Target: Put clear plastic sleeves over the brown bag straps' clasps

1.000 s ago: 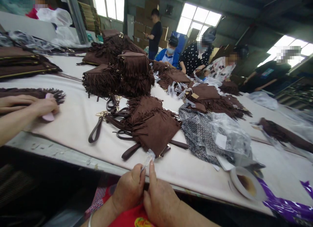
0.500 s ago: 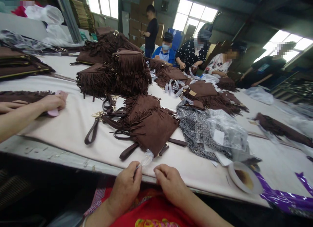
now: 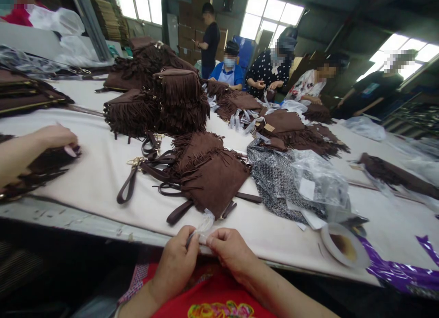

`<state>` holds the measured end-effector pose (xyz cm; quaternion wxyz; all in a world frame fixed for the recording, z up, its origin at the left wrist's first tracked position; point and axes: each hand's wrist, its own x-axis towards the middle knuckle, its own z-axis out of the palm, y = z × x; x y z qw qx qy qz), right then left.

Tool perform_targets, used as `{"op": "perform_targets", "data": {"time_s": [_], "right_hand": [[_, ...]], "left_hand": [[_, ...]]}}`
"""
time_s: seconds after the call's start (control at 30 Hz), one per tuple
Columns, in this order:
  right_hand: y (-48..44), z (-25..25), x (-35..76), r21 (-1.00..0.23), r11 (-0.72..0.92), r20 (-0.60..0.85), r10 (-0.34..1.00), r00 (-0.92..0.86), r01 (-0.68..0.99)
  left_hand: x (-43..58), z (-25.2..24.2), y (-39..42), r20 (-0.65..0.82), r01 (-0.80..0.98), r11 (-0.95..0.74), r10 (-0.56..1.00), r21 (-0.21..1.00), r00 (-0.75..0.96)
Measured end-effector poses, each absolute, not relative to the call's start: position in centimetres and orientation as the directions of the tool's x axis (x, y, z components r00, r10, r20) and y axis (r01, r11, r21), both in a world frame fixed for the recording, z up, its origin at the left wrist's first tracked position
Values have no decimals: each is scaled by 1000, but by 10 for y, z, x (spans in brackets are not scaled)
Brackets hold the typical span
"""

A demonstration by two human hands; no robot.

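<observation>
At the table's front edge, my left hand (image 3: pixel 179 261) is closed in a pinch on a small piece of clear plastic wrap (image 3: pixel 206 219). A dark bit shows by its thumb, too small to name. My right hand (image 3: pixel 235 253) pinches the lower right end of the same plastic, its fingertips close to the left ones. Just beyond lies a brown fringed bag (image 3: pixel 214 181), flap up, with a second fringed part behind it. Dark wrist straps (image 3: pixel 127 186) with gold clasps stick out to its left.
Stacked fringed bags (image 3: pixel 180 98) stand farther back. To the right are a black-and-white woven cloth (image 3: pixel 270 181), clear plastic bags (image 3: pixel 318 178), a tape roll (image 3: pixel 345 245) and purple packaging (image 3: pixel 401 272). A co-worker's arm (image 3: pixel 37 146) reaches in at left; several people stand across the table.
My right hand has moved left and now grips the plastic. At left, the co-worker's hand has shifted left, and the fringed piece under it has moved toward the front edge.
</observation>
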<state>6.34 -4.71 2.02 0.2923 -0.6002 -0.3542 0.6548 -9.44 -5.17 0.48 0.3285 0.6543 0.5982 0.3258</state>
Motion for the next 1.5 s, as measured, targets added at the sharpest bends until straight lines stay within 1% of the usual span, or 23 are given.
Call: {"op": "perform_targets", "data": {"time_s": [0.1,0.2,0.3,0.43,0.53,0.63,0.7,0.77,0.83,0.9,0.97,1.03,1.07,1.1,1.17,1.2,1.27,1.3,1.33,1.37,1.4,1.43,1.5], "right_hand": [[-47,19,62,-847,-513,-522,852,-37,143],[-45,18,58,-861,-472,-485,874,-27,190],[-43,17,53,-852,-489,-504,863,-39,185],[-39,12,42,-792,-608,-610,787,-89,51],[-38,9,36,-745,-665,-655,743,-136,-47],[-38,8,34,-744,-665,-652,743,-150,-59],[-38,8,34,-753,-658,-645,745,-168,-27],[-37,9,33,-765,-643,-632,748,-203,11],[-36,9,31,-783,-620,-611,757,-230,39],[-35,9,28,-792,-607,-604,766,-220,65],[-35,10,27,-794,-599,-607,771,-193,107],[-37,13,30,-810,-555,-586,778,-225,190],[-37,15,35,-824,-505,-563,781,-270,257],[-38,19,40,-835,-434,-534,785,-313,338],[-36,29,53,-833,-235,-444,824,-351,501],[-33,37,60,-818,-108,-359,864,-354,565],[-23,55,67,-753,187,-106,911,-398,630],[-16,65,67,-697,343,20,887,-461,630],[-8,75,65,-624,486,113,831,-545,612],[0,84,60,-544,601,152,757,-635,586],[7,92,53,-464,686,140,682,-718,561],[15,98,45,-391,745,82,614,-785,541],[27,104,27,-265,817,-105,504,-857,513]], "left_hand": [[-91,16,-48,-224,364,181,972,914,78],[-90,25,-45,-430,120,415,891,902,148],[-90,28,-47,-531,-110,561,819,820,218],[-93,31,-52,-579,-309,644,765,700,282],[-97,32,-55,-610,-398,696,717,598,336],[-105,32,-57,-633,-393,749,661,533,402],[-109,32,-58,-650,-337,772,636,539,417],[-110,32,-60,-664,-268,770,636,579,392],[-107,33,-62,-661,-182,725,684,665,309],[-102,35,-66,-618,-42,636,762,770,195],[-100,37,-69,-497,159,479,862,863,100],[-102,37,-71,-290,390,240,954,889,72],[-105,35,-72,-165,498,106,983,860,77],[-108,32,-72,-43,598,-19,995,801,89],[-116,23,-73,144,733,-200,980,650,140],[-120,18,-73,204,772,-261,964,580,172],[-124,8,-74,288,803,-371,922,467,259],[-125,5,-75,313,805,-417,901,423,302],[-125,2,-75,330,803,-453,881,387,339],[-125,0,-76,340,801,-479,867,360,366],[-125,-2,-76,348,800,-493,857,342,380],[-125,-2,-77,353,800,-502,851,330,388],[-125,-2,-77,363,798,-516,841,311,402]]}}
